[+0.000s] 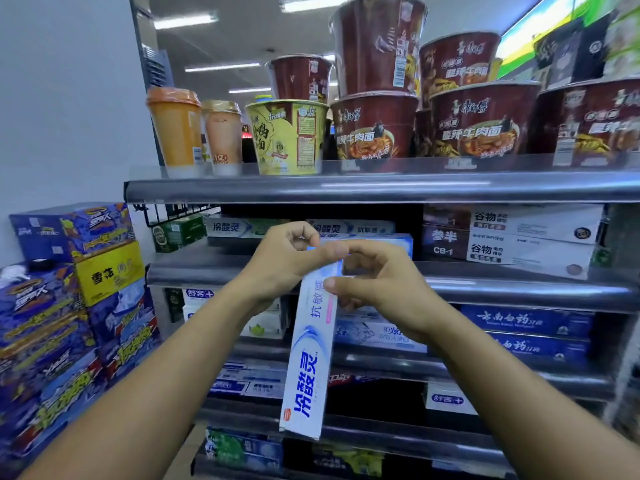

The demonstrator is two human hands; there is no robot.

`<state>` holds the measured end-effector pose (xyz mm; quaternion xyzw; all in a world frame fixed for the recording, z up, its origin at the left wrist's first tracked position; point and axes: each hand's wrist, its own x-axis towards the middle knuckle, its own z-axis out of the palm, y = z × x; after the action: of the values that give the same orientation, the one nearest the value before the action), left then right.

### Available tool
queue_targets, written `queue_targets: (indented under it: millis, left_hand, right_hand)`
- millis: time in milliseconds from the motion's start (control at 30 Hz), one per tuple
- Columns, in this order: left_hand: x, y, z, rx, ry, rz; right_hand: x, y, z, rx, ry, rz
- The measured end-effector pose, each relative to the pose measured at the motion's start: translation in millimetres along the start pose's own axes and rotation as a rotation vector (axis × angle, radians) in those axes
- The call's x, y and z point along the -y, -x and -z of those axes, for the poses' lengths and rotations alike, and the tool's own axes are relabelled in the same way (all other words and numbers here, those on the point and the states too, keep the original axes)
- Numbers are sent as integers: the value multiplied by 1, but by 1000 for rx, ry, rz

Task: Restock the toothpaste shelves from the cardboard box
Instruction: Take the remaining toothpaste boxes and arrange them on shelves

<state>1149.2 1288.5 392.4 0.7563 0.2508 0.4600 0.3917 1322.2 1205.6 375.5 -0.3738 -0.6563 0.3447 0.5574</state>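
Note:
A long white and blue toothpaste box (309,362) hangs upright in front of the shelves, its top end pinched between both hands. My left hand (284,261) grips that end from the left. My right hand (377,285) holds it from the right with fingers and thumb. Behind the hands, on the upper toothpaste shelf (214,265), lie matching boxes (242,226) stacked flat. Lower shelves carry more toothpaste boxes, among them dark blue ones (526,322). The cardboard box is not in view.
Instant noodle tubs (374,128) and drink cups (176,128) stand on the top shelf. Stacked blue and yellow cartons (69,306) fill the left side against a white wall. Dark and white toothpaste boxes (512,240) lie at the right of the upper shelf.

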Motion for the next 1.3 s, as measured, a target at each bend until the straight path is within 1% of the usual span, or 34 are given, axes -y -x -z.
queue_targets:
  millis: [100, 200, 333, 367, 433, 500, 533, 633, 667, 733, 833, 933, 1100, 1167, 1233, 1300]
  left_hand:
    - [2, 2, -6, -52, 55, 45]
    - [10, 12, 6, -145, 65, 135]
    - [37, 46, 24, -273, 68, 253]
    - [43, 57, 23, -279, 110, 282]
    - [48, 73, 14, -240, 251, 316]
    - [47, 76, -2, -184, 359, 292]
    - [45, 73, -9, -193, 375, 262]
    - [37, 55, -20, -370, 383, 160]
    - [35, 47, -18, -420, 402, 130]
    - [33, 31, -9, -477, 396, 78]
    - [35, 6, 3, -470, 264, 14]
    - [41, -17, 12, -467, 97, -23]
    - [42, -49, 24, -479, -108, -1]
    - [42, -55, 26, -459, -251, 20]
    - [45, -57, 30, -408, -349, 52]
    - [46, -58, 38, -346, -393, 84]
  right_hand:
    - [-3, 4, 8, -82, -75, -11]
    - [-7, 7, 26, -229, -134, 13]
    - [-9, 13, 54, -411, -304, 52]
    - [-9, 15, 59, -457, -347, 72]
    - [-12, 17, 62, -536, -420, 125]
    - [-18, 17, 58, -582, -480, 166]
    - [-21, 17, 54, -593, -504, 177]
    - [-26, 15, 45, -621, -516, 190]
    - [-26, 15, 44, -639, -476, 190]
    - [-24, 12, 46, -672, -303, 187]
    - [-24, 4, 56, -722, 34, 162]
    - [-22, -8, 67, -734, 228, 137]
    - [-11, -28, 76, -754, 527, 206]
    - [-16, -35, 82, -763, 652, 166]
    - [-23, -36, 85, -728, 766, 90]
    - [-29, -36, 90, -693, 774, 40]
